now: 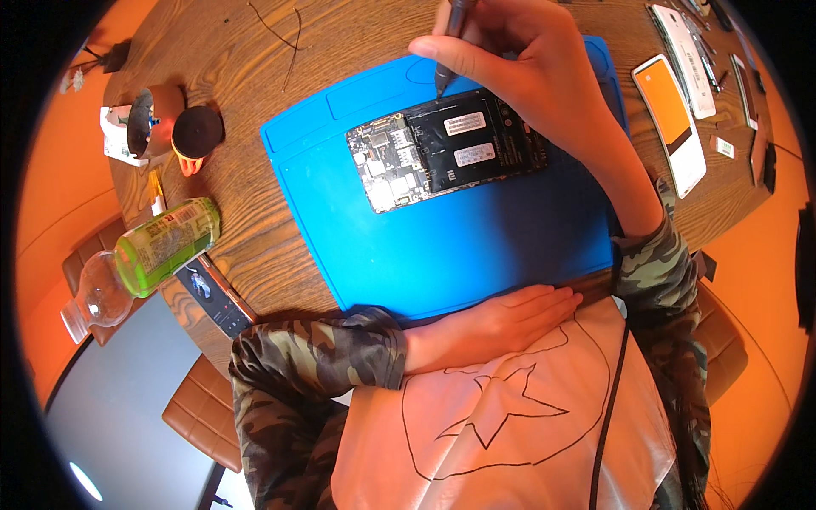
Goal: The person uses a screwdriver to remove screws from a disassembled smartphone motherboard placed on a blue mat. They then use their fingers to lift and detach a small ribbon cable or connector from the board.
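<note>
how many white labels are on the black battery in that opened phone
2: an upper label on the far half of the battery, and a lower label nearer the person. The right hand overlaps the phone, so more could be hidden there.

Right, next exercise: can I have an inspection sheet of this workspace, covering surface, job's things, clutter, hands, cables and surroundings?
Surface: brown wooden table, blue mat on it.
Job's things: opened phone on the mat, circuit board and black battery exposed; dark pen-shaped tool, tip at the phone's far edge, contact unclear.
Clutter: green-labelled bottle, second phone with lit screen, orange-and-white panel.
Hands: right hand grips the tool; left hand lies by the mat's near edge, nothing seen in it.
Cables: wire-like strands at the far side; black cord over the pale covering.
Surroundings: brown chairs by the table.
</note>
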`<state>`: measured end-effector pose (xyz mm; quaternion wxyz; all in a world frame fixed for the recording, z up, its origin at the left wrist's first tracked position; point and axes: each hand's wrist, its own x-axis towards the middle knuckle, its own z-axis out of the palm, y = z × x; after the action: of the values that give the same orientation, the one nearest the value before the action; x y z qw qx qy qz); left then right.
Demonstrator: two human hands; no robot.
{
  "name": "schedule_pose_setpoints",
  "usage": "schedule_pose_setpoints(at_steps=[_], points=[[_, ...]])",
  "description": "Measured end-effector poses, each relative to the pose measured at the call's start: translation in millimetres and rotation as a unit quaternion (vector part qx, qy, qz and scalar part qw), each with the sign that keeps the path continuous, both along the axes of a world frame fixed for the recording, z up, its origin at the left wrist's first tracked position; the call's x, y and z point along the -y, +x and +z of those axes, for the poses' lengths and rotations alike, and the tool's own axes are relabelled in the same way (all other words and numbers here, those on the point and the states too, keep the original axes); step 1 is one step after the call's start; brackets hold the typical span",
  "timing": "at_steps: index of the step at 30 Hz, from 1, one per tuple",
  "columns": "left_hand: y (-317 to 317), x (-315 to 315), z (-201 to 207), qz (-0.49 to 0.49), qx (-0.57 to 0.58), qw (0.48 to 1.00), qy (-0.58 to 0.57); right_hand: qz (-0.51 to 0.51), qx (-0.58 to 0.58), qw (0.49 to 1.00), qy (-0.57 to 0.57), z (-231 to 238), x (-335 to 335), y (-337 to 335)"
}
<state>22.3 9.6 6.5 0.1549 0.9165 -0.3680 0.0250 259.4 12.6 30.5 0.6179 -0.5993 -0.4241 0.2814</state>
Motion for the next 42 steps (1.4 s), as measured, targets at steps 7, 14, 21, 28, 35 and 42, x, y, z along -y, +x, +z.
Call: schedule_pose_setpoints(at_steps=[7,14,21,28,35,42], points=[[0.0,-0.4,0.2,0.000,0.019,1.000,0.007,0.047,0.018,0.999,0.018,14.9,3.0,-5.2],[0.1,0.0,0.8,0.001,0.002,1.000,0.006,-0.012,0.060,0.998,-0.004,19.2,8.2,-3.5],[0.4,1.0,1.5,0.000,0.013,1.000,0.016,-0.051,0.093,0.994,0.032,12.2,3.7,-2.1],[0.6,-0.6,2.9,0.004,0.031,0.999,0.021,-0.031,0.100,0.994,0.017,5.9,3.0,-4.5],[0.3,-1.0,2.4,0.009,0.014,1.000,0.001,0.083,0.050,0.995,0.024,13.4,6.7,-0.5],[-0.3,-0.1,-0.2,0.008,0.014,1.000,-0.004,0.025,-0.086,0.996,0.010,22.8,19.1,-0.1]])
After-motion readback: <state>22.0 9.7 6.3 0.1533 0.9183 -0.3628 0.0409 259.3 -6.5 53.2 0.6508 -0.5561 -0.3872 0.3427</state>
